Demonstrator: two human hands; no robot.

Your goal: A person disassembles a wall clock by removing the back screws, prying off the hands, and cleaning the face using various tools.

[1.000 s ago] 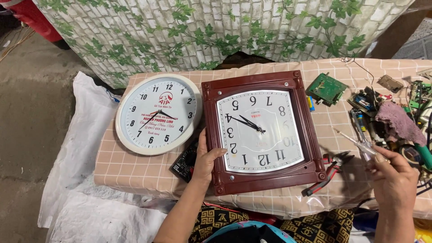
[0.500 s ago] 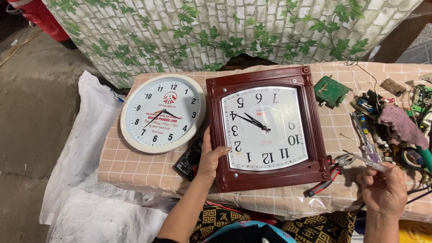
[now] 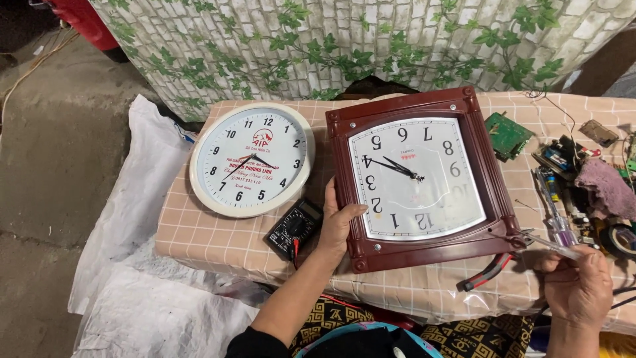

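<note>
I look down at a low table (image 3: 218,238) covered with a pink checked cloth, set in front of a sheet printed with white bricks and green ivy (image 3: 344,40). White plastic sheeting (image 3: 126,219) hangs off the table's left side.

The largest thing on it is a square wall clock (image 3: 424,176) with a dark red frame, lying face up with its twelve towards me. Half a second ago it sat square to me; now it is turned slightly, its near right corner closer to my right hand. My left hand (image 3: 339,222) lies on the frame's left edge, fingers spread flat and thumb on the glass, closed on nothing.

Left of it, well apart, lies a round white clock (image 3: 252,159), unmoved. Between the two, just beside my left wrist, sits a small black multimeter (image 3: 295,229).

My right hand (image 3: 578,282) has risen since the earlier view and is clamped on a clear-handled screwdriver (image 3: 553,244), its tip touching the frame's near right corner. Red-handled pliers (image 3: 489,272) lie under that corner. Beyond are a green circuit board (image 3: 508,134) and a pink rag (image 3: 608,187) among small parts.
</note>
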